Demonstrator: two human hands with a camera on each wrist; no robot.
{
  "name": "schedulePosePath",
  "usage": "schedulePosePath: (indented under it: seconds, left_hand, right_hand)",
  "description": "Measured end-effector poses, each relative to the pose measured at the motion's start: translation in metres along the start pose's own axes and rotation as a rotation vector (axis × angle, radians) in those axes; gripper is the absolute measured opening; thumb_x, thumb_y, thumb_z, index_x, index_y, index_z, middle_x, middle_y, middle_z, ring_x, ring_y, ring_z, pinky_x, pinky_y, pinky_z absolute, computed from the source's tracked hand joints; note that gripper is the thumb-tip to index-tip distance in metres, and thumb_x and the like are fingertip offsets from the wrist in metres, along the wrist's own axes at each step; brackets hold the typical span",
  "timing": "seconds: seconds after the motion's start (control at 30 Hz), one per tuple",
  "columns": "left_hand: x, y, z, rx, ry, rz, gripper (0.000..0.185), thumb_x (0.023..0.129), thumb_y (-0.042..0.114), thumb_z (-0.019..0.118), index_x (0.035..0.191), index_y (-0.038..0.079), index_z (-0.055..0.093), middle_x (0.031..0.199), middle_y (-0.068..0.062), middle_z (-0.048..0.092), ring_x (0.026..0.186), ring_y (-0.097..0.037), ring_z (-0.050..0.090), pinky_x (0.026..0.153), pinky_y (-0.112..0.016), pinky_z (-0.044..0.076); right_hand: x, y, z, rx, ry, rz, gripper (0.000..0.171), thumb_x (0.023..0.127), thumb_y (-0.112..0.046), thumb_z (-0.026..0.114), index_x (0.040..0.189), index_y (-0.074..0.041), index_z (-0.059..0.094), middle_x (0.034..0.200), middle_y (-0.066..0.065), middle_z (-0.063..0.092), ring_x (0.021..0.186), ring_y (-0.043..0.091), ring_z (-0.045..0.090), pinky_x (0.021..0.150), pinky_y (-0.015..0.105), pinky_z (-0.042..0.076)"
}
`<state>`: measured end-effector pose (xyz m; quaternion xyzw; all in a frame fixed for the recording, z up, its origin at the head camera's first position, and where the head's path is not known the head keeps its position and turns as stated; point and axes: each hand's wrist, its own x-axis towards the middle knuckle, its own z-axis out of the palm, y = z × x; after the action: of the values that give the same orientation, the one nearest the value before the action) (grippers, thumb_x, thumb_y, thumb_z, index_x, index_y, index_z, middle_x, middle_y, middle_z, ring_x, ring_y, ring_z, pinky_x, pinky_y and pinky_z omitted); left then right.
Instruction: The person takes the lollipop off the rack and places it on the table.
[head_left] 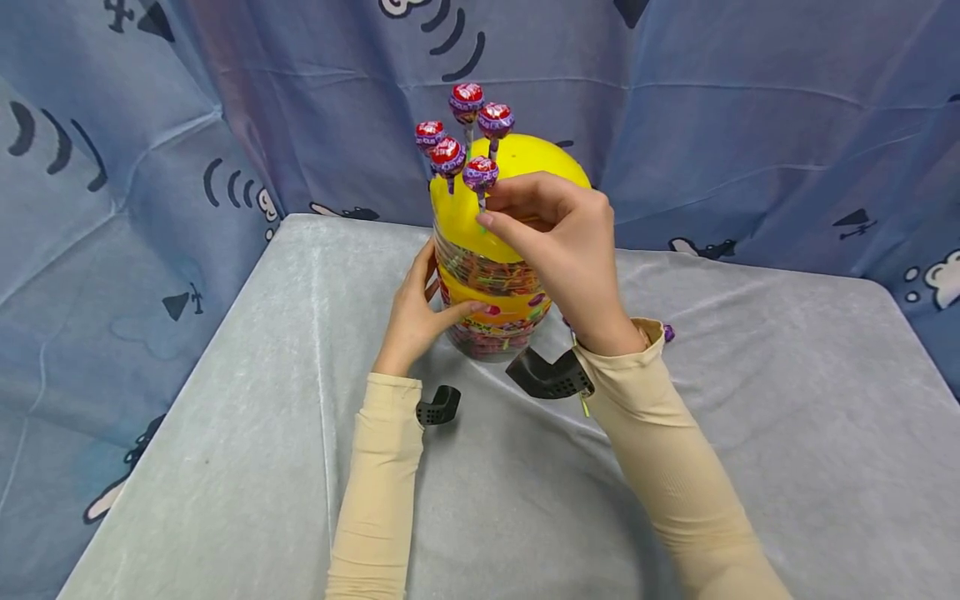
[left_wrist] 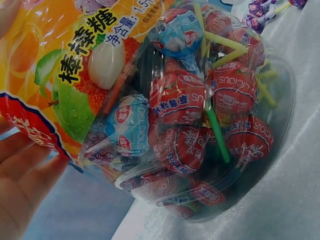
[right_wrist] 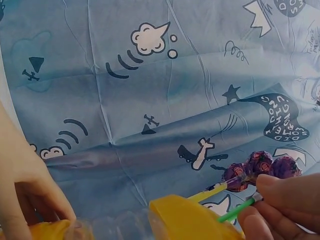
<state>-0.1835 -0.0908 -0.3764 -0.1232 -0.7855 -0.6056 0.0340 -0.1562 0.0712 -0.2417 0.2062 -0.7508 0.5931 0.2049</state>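
Observation:
A large clear jar of lollipops (head_left: 487,296), with an orange printed label and a domed yellow lid (head_left: 543,158), stands on the table. My left hand (head_left: 415,317) grips its left side, thumb across the front. Red and blue wrapped lollipops (left_wrist: 177,100) show inside through the plastic. My right hand (head_left: 573,250) pinches a purple-and-red wrapped lollipop (head_left: 480,173) by its green stick (right_wrist: 235,211), right at the lid. Several matching lollipops (head_left: 467,102) stand upright on the lid beside it, heads up.
Purple wrapped lollipops (left_wrist: 257,15) lie on the table to the right of the jar, partly hidden by my right wrist in the head view. A grey-white cloth (head_left: 247,417) covers the table. Behind it hangs a blue printed curtain (head_left: 720,117).

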Motion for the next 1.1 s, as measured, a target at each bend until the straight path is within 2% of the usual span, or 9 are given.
schedulePosePath:
  seconds: [0.37,0.63,0.9,1.1]
  left_hand:
    - [0.0008,0.0012,-0.0013,0.014,0.007,-0.020,0.094,0.080,0.025,0.077,0.152,0.020,0.017,0.153,-0.002,0.026,0.138,-0.015,0.027,0.111,-0.032,0.030]
    - [0.0004,0.0019,-0.0011,0.002,0.007,-0.012,0.095,0.079,0.024,0.078,0.152,0.020,0.017,0.153,-0.002,0.026,0.138,-0.015,0.027,0.111,-0.031,0.031]
    - [0.0000,0.0013,-0.0003,0.002,0.007,-0.012,0.094,0.080,0.025,0.077,0.152,0.019,0.017,0.153,-0.003,0.026,0.138,-0.016,0.027,0.111,-0.032,0.030]
    - [-0.0001,0.0026,0.0005,0.007,0.003,-0.017,0.094,0.080,0.025,0.077,0.152,0.019,0.016,0.153,-0.003,0.025,0.138,-0.016,0.026,0.112,-0.033,0.029]
  right_hand:
    - [0.0067,0.0003,0.0040,-0.058,0.002,0.009,0.013,0.079,-0.004,0.076,0.086,0.005,0.071,0.081,0.010,0.069,0.072,0.013,0.064,0.072,0.027,0.056]
    - [0.0087,0.0007,0.0044,-0.060,0.010,0.009,0.012,0.080,-0.003,0.074,0.086,0.006,0.071,0.081,0.012,0.069,0.069,0.013,0.064,0.070,0.026,0.056]
    - [0.0076,0.0018,0.0023,0.051,0.038,-0.019,0.013,0.082,0.000,0.071,0.092,0.008,0.071,0.084,0.013,0.070,0.068,0.019,0.064,0.064,0.029,0.058]
    - [0.0060,0.0027,-0.0004,0.169,0.069,0.025,0.014,0.083,0.003,0.069,0.093,0.012,0.068,0.085,0.012,0.068,0.071,0.023,0.064,0.064,0.030,0.058]
